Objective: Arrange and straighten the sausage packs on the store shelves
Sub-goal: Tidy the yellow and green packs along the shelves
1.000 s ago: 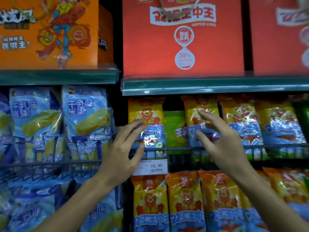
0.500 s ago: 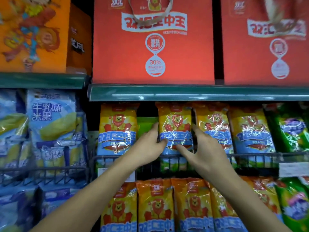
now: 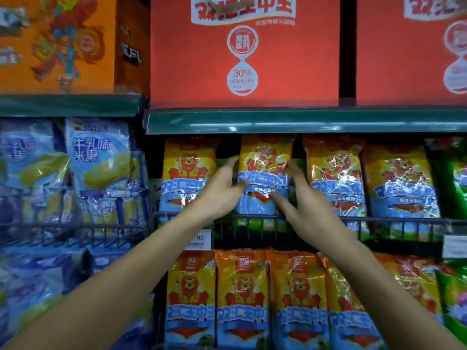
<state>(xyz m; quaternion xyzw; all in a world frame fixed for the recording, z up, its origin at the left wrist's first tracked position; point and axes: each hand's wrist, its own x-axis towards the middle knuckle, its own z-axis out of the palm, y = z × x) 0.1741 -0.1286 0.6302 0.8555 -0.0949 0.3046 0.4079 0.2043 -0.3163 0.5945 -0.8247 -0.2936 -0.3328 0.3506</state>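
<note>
Overhead, green shelf (image 3: 303, 123) bears red boxes (image 3: 243, 51); both hands (image 3: 222, 190) (image 3: 307, 205) clasp sausage pack (image 3: 264, 173).

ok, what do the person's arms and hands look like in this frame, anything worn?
Both forearms are bare as far as the frame shows: no sleeves, gloves, watch, rings or bands visible. The left hand and right hand are uncovered too, with short, unpainted-looking nails. No markers or cables on either arm. Anything above the elbows is out of view.
</note>
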